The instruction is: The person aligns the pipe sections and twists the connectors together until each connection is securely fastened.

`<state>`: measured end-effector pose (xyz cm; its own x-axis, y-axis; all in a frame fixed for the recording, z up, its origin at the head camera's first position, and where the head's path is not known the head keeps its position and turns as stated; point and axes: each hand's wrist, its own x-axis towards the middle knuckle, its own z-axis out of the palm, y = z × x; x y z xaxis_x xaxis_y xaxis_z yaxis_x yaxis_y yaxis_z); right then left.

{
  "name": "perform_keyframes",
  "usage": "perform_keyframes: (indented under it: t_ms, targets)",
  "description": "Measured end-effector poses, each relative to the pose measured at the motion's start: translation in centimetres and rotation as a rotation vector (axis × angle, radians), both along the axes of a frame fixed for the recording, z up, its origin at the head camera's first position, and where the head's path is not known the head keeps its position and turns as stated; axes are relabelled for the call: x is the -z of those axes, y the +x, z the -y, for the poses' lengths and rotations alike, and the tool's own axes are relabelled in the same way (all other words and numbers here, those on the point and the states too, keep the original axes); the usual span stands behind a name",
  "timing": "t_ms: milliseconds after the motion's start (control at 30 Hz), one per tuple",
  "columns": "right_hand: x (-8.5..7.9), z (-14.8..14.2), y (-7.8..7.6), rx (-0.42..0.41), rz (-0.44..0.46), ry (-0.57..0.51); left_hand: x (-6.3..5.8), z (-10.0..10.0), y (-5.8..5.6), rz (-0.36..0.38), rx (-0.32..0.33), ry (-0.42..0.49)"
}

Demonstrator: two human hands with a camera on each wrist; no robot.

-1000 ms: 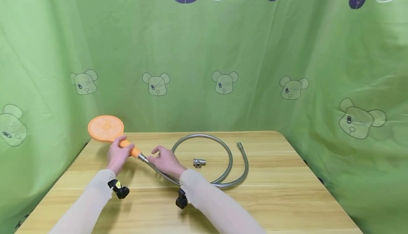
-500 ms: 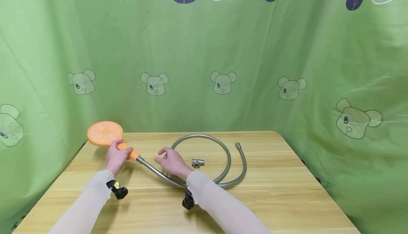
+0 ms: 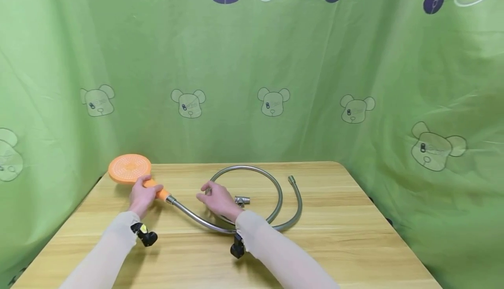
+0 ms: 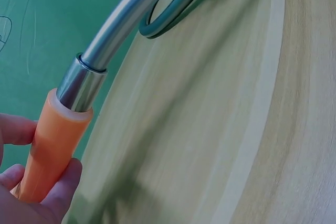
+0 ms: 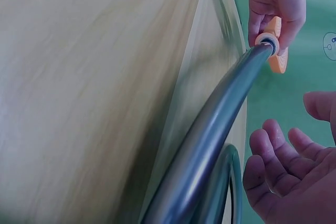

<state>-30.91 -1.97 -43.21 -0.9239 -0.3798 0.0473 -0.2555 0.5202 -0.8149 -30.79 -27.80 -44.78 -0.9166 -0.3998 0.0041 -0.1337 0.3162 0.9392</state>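
Observation:
In the head view my left hand (image 3: 142, 197) grips the handle of an orange shower head (image 3: 130, 168), its round spray face turned up. A metal collar (image 4: 82, 83) joins that handle to a silver shower hose (image 3: 197, 219); in the left wrist view my thumb and fingers lie around the orange grip. To the right, my right hand (image 3: 218, 200) hovers over the hose loop with loosely bent fingers and nothing between them. The right wrist view has its palm and fingers (image 5: 278, 156) apart from the hose. Part of the loop is hidden behind that hand.
A small chrome tee valve (image 3: 242, 200) lies inside the hose loop, just right of my right hand. The hose's free end (image 3: 291, 179) points to the back of the wooden table (image 3: 346, 245). A green curtain (image 3: 236, 61) hangs behind and at both sides.
My right hand has drawn away from the hose joint, to the right. My left hand has lowered the shower head slightly, and the hose below the collar now bows more.

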Motion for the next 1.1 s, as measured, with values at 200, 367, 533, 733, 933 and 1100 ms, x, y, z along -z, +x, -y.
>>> perform_keyframes:
  t_ms: [200,367,533,733,933,1100]
  targets:
    - [0.1,-0.5,-0.3,0.014,0.013,0.018,0.1,-0.2,0.2,0.027,-0.028,-0.036]
    - [0.0,-0.8,-0.4,0.016,0.017,0.026,0.3,-0.3,0.5,0.043,-0.028,-0.044]
    - [0.0,-1.0,-0.4,0.019,0.011,0.023,0.5,-0.4,0.3,0.047,-0.030,-0.044]
    - [0.1,-1.5,-0.5,0.018,0.032,0.000,0.9,-0.5,0.1,0.069,-0.034,-0.002]
    - [-0.1,-1.8,-0.3,0.008,0.061,-0.031,1.5,-0.4,-0.2,0.096,-0.044,0.011]
    - [0.0,-2.0,-0.4,0.009,0.057,-0.035,1.6,-0.5,-0.3,0.104,-0.038,0.015]
